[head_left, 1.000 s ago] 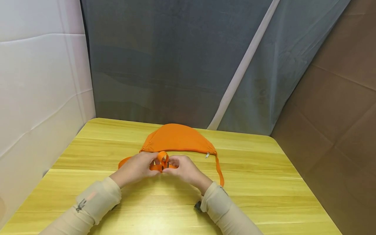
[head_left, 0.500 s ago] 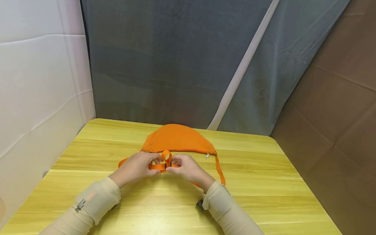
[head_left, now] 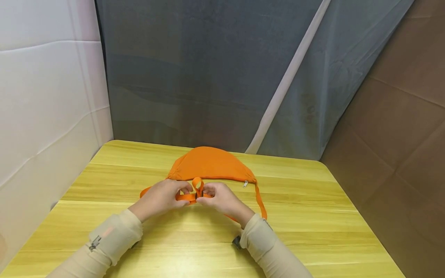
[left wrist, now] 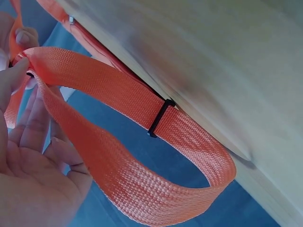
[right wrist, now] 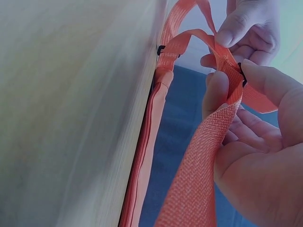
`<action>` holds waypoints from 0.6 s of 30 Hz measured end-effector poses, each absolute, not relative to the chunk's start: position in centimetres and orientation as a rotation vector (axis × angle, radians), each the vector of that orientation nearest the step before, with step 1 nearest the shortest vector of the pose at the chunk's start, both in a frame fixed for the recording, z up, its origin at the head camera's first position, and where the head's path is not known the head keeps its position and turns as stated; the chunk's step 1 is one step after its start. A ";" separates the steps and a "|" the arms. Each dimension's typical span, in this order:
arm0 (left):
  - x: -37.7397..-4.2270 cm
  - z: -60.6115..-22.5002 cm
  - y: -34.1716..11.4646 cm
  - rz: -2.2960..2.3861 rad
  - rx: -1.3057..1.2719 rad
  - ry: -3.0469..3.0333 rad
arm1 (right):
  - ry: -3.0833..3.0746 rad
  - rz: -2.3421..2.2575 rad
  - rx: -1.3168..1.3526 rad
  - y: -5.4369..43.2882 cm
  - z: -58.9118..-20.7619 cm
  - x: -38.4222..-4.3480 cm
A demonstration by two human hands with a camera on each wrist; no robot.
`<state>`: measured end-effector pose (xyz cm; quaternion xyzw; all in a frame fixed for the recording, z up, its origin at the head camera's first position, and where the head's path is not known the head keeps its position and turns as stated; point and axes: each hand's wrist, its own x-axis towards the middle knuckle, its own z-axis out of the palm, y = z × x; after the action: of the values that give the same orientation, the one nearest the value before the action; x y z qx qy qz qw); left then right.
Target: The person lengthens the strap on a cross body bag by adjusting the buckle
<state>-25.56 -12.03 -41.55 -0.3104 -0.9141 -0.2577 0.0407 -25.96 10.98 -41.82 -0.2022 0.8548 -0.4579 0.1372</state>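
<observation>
An orange waist bag (head_left: 212, 164) lies on the table, its zip edge facing the hands in the head view. Just in front of it, the left hand (head_left: 163, 197) pinches the bag's orange strap (left wrist: 128, 168). On the other side of a small upright strap loop (head_left: 197, 182), the right hand (head_left: 224, 199) grips the strap between thumb and finger. Under that thumb, a black slider buckle (right wrist: 243, 75) shows partly. A second black slider (left wrist: 161, 118) sits farther along the strap, which bends into a wide loop in the left wrist view.
The yellow wood-grain table (head_left: 313, 216) extends around the bag. Behind it hangs a grey cloth (head_left: 208, 77) crossed by a pale slanting strip (head_left: 288, 77). A white wall (head_left: 48, 116) stands left and a brown one (head_left: 393, 146) right. A metal zip pull (head_left: 245, 184) marks the bag's right end.
The small strap loop and the right hand have shifted slightly to the right. The left hand has hardly moved, and the bag stays in place.
</observation>
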 end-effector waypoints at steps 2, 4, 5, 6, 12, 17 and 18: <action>-25.5 -41.5 -12.1 -0.787 -0.946 -2.808 | 2.474 -1.323 -0.597 11.0 -41.8 -26.0; -25.5 -41.4 -12.2 -0.778 -0.936 -2.815 | 2.479 -1.321 -0.601 11.1 -41.8 -25.9; -25.5 -41.4 -12.2 -0.771 -0.934 -2.819 | 2.482 -1.319 -0.600 11.1 -41.8 -26.0; -25.5 -41.4 -12.3 -0.765 -0.932 -2.824 | 2.485 -1.316 -0.599 11.1 -41.8 -26.0; -25.5 -41.4 -12.3 -0.717 -0.984 -2.803 | 2.495 -1.318 -0.562 10.9 -41.9 -25.9; -25.4 -41.4 -12.0 -0.721 -0.985 -2.770 | 2.501 -1.337 -0.553 10.6 -41.8 -25.6; -25.3 -41.4 -12.0 -0.724 -0.984 -2.766 | 2.496 -1.343 -0.558 10.5 -41.7 -25.6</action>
<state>-25.34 -11.98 -41.42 -0.3247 -0.9132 -0.2390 0.0590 -25.58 10.48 -41.74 -0.1917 0.8571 -0.4613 0.1259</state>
